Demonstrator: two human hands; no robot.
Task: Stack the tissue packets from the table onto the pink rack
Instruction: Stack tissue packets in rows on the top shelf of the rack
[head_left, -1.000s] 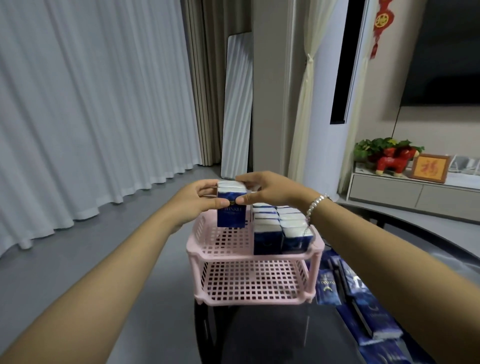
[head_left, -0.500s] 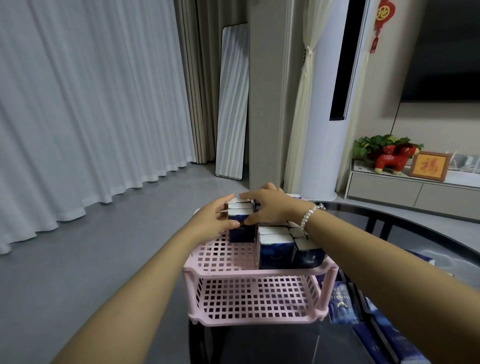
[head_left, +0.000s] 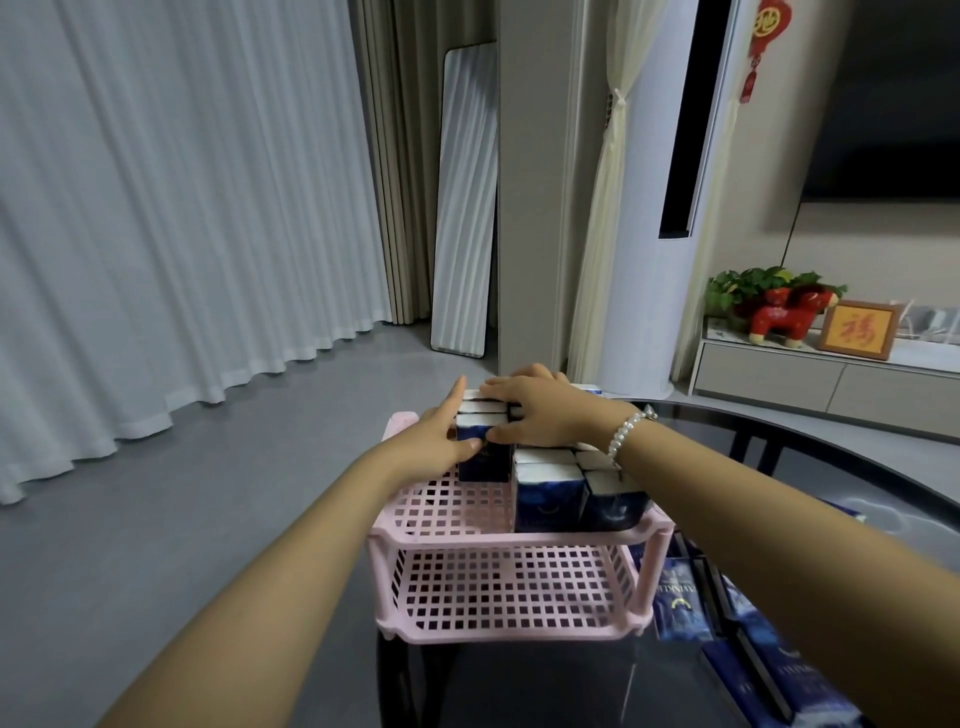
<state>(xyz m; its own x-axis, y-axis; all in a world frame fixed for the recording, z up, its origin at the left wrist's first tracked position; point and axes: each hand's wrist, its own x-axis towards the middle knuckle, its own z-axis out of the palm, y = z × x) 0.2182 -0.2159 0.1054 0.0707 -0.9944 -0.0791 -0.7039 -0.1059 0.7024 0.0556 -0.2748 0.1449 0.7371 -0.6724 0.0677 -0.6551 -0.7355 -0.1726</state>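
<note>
A pink two-tier rack (head_left: 509, 540) stands on the dark glass table (head_left: 519, 686). Blue-and-white tissue packets (head_left: 550, 499) stand upright in rows on the right half of its top shelf. At the back left of that shelf stands a small group of packets (head_left: 483, 462). My left hand (head_left: 436, 436) presses its left side with straight fingers, thumb on the front. My right hand (head_left: 540, 415) lies flat over the tops, thumb touching the front. The lower shelf (head_left: 514, 592) holds nothing. Several loose packets (head_left: 680, 597) lie on the table right of the rack.
More flat packets (head_left: 789, 675) lie at the table's near right. The table's left edge drops to grey floor beside white curtains. Behind stand a leaning mirror (head_left: 462, 208), a white floor air conditioner (head_left: 660, 208) and a low TV cabinet (head_left: 831, 379).
Both hands carried a packet down from above the rack and set it on the top shelf's back left, against the others. The camera has tilted and moved closer.
</note>
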